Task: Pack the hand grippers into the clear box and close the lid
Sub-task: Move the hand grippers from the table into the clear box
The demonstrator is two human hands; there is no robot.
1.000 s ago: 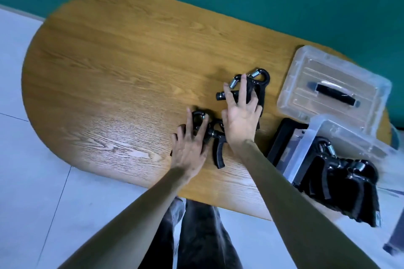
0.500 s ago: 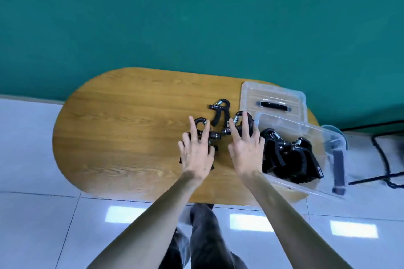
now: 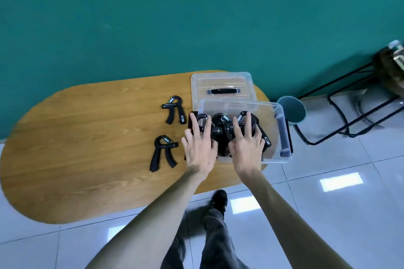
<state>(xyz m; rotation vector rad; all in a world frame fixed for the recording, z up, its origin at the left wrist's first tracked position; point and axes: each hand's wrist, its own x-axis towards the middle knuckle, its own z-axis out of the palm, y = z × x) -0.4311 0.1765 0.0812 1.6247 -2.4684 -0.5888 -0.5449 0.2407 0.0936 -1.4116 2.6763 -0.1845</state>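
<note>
Both hands are laid flat, fingers straight and slightly spread, on the black hand grippers heaped in the clear box (image 3: 282, 137). The left hand (image 3: 200, 146) is set over the left end of the heap, at the box's left wall, with its fingertips on a gripper's loop; the right hand (image 3: 246, 145) is pressed on the middle of the heap (image 3: 220, 130). Nothing is seen to be gripped or pinched by either hand.

A second ago the same hands were spread on loose grippers lying on the worktop (image 3: 87, 137), to the left of the box; half a second ago they were just beside its left wall. Now they are over the box itself, so the batch appears to have been swept or carried in and is being pressed down. Two grippers are left outside: one (image 3: 173, 112) lies near the box's far left corner, the other (image 3: 164, 153) nearer the front edge, left of the left hand. Neither is touched.

By this judgement the packing is largely done but not finished: the two strays are still to be put in. The lid (image 3: 220, 85) lies apart, flat on the worktop behind the box and touching or nearly touching its far wall, black handle up, so closing is not yet begun.

Small pale markings are seen on the grippers' bodies and handles, but nothing can be read; no brand can be made out on box or lid.
</note>
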